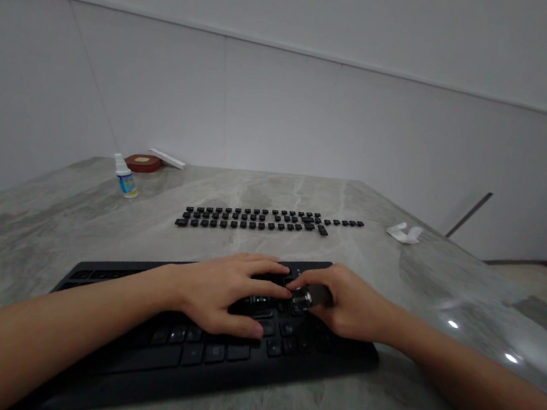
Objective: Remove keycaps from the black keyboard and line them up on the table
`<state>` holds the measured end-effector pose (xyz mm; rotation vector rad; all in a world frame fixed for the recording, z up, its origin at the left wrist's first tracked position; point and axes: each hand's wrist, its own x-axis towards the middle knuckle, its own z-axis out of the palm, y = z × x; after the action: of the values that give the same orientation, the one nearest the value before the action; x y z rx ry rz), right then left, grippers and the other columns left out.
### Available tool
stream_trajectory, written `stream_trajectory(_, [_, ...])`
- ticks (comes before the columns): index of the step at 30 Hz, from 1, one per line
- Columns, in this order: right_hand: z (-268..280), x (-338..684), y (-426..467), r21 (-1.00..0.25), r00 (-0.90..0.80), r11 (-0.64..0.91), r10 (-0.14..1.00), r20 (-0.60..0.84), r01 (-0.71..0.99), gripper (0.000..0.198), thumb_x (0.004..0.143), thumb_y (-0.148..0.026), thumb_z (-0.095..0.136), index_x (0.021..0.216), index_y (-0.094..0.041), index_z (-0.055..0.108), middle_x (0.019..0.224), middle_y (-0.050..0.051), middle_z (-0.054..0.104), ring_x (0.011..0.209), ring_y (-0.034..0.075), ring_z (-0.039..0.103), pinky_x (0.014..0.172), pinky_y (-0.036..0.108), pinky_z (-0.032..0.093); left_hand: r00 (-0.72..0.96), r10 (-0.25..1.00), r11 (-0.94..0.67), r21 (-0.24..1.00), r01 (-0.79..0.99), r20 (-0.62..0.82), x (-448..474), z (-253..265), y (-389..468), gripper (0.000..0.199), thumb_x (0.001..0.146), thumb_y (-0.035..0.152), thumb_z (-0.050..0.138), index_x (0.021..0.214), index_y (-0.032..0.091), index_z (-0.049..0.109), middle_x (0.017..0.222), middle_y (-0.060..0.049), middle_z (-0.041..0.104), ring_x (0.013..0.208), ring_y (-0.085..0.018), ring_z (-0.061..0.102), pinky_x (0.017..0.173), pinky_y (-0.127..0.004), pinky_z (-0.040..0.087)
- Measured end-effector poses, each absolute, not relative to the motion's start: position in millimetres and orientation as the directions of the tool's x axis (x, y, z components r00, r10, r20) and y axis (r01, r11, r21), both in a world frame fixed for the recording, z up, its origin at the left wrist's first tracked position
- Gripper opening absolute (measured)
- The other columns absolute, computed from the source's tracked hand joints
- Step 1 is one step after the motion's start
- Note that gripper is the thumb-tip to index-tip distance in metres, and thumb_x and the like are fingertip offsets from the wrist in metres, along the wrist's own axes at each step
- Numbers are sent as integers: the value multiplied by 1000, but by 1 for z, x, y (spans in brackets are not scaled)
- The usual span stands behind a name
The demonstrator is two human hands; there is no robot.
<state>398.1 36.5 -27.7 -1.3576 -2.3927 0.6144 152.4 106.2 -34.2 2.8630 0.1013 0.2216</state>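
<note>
A black keyboard (213, 353) lies at a slant in front of me. Across its right half rests my left hand (227, 289), fingers spread, with the index fingertip at the metal end of a tool. That small dark tool with a shiny metal end (310, 298) is gripped in my right hand (349, 302), its tip down among the keys. I cannot make out its exact kind. Some of the upper keyboard appears bare of keycaps near my fingers, though my left hand hides much of it. Beyond the keyboard, loose black keycaps (215, 223) lie in several rows.
At the far left stand a small spray bottle (127, 181), a reddish-brown box (142, 163) and a white strip (168, 159). A crumpled white tissue (405, 233) lies at the right. The marbled table (371, 265) meets a pale wall (276, 111) behind.
</note>
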Motion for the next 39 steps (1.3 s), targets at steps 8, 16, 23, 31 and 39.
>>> stream_trajectory(8, [-24,396,34,-519,-493,436,870,32,736,25,74,-6,50,85,-15,70,77,3,70,64,13,59,58,22,37,997,73,-967,246,62,34,154,-34,105,76,85,57,58,149,22,33,158,-12,14,146,-35,13,117,-55,17])
stream_trajectory(16, [-22,390,26,-414,-403,381,915,36,827,32,72,-7,53,93,-20,74,88,6,73,78,18,66,68,25,43,991,129,-967,227,118,32,157,-33,93,68,90,51,53,147,18,35,157,-15,18,144,-39,15,114,-62,20])
stream_trajectory(23, [-26,389,23,-373,-397,389,916,58,843,39,71,-8,52,100,-25,71,95,2,73,85,21,68,71,27,43,982,184,-952,255,171,29,163,-33,73,79,90,51,52,152,13,20,155,-20,19,144,-41,12,112,-66,15])
stream_trajectory(31, [-26,386,17,-290,-352,358,933,74,888,37,70,-10,53,98,-26,70,91,2,73,81,22,68,65,28,37,984,175,-947,276,162,22,162,-36,77,79,90,54,51,153,17,18,157,-18,14,144,-41,10,112,-68,12])
stream_trajectory(39, [-26,389,20,-350,-421,412,905,53,841,36,71,-8,53,100,-23,69,96,3,73,86,21,68,69,27,41,991,123,-953,284,106,44,163,-33,78,109,67,62,70,152,15,19,157,-21,13,142,-47,12,109,-71,12])
